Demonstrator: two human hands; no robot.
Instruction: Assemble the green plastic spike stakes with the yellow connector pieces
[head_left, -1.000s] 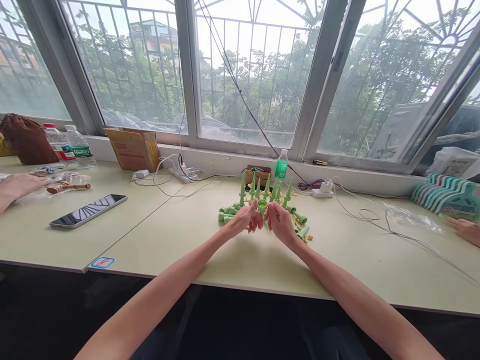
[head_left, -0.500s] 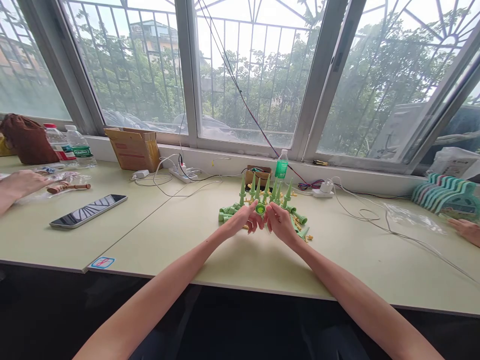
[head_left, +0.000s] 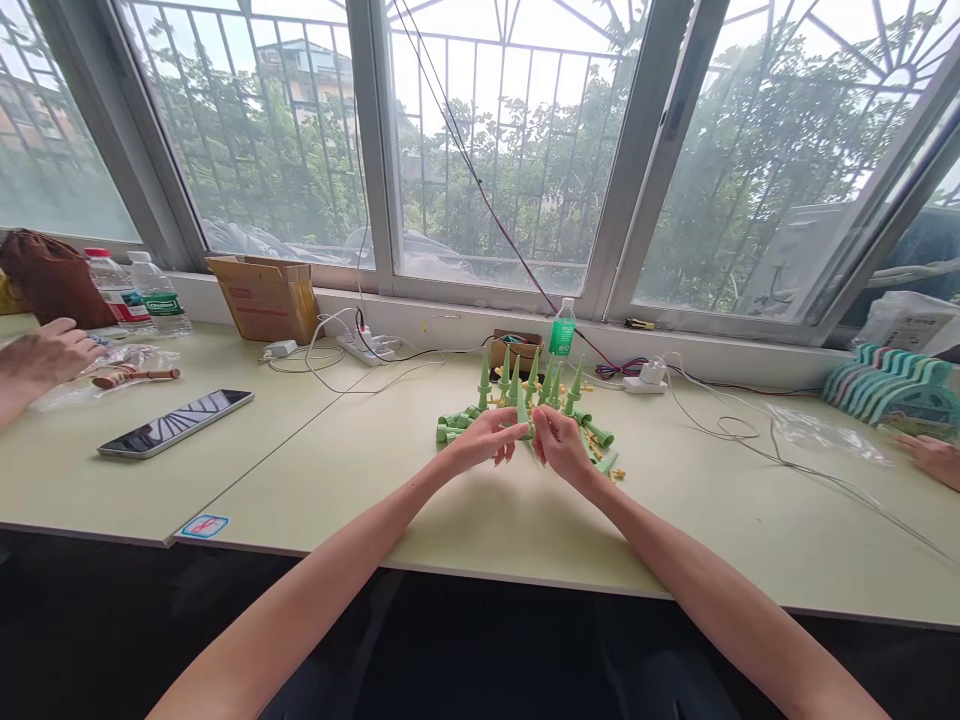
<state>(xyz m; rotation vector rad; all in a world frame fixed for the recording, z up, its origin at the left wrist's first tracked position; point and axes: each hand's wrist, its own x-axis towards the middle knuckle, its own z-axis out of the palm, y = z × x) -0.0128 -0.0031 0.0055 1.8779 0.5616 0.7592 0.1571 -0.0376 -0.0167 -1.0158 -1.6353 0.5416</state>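
Between my hands a green plastic cone (head_left: 523,404) stands point up, its base hidden by fingers. My left hand (head_left: 481,440) holds it with thumb and fingers closed around its lower part. Close against its right side is my right hand (head_left: 561,446), fingers pinched; whatever lies inside that pinch is too small to make out. Just behind the hands, several green spires (head_left: 574,388) stand upright on the table. Green tube-like pieces (head_left: 452,424) lie around them, with small yellow pieces (head_left: 617,474) scattered among them at the right.
A phone (head_left: 177,424) lies left, near another person's hand (head_left: 45,355) and a brown-handled item (head_left: 135,375) on plastic. Along the window stand a cardboard box (head_left: 264,300), a power strip (head_left: 365,347) and a green-labelled bottle (head_left: 562,328). Right are cables, teal items (head_left: 892,385) and another hand (head_left: 930,458).
The green cone has turned from showing its round open end to pointing upward. My left thumb has shifted lower. At far left, the other person's hand has moved slightly up.
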